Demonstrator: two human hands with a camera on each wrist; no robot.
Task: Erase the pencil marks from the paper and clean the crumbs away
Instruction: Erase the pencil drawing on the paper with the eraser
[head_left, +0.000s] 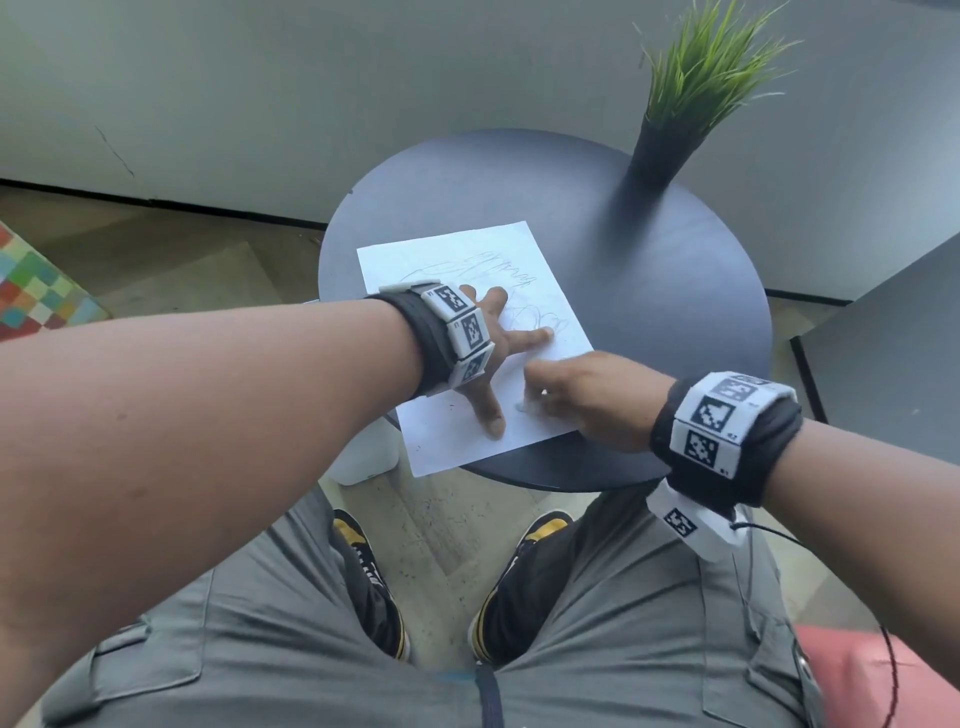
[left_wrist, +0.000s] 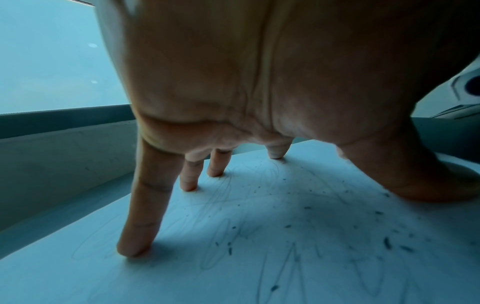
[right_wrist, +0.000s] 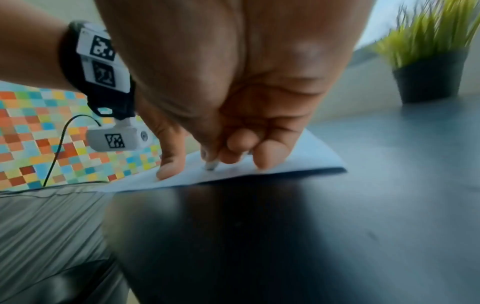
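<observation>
1. Head view: the paper (head_left: 470, 353) is lying on the round dark bench (head_left: 649, 322), its near corner overhanging the edge. The left hand (head_left: 498, 358) is pressing it flat, grip apart, fingers splayed. The right hand (head_left: 587, 395) is pinching a small eraser (head_left: 522, 407) against the sheet. A potted plant (head_left: 696, 88) is standing at the far side.
2. Left wrist view: fingertips (left_wrist: 133, 250) are resting on pencil marks (left_wrist: 293, 259); dark crumbs (left_wrist: 387, 242) are lying scattered.
3. Right wrist view: the eraser tip (right_wrist: 210, 165) is touching the paper, grip clamped on it.

Left hand (head_left: 488, 338) splayed, fingertips (left_wrist: 133, 247) pressing down — right hand (head_left: 587, 400) curled tight, pinching with thumb and fingers.
</observation>
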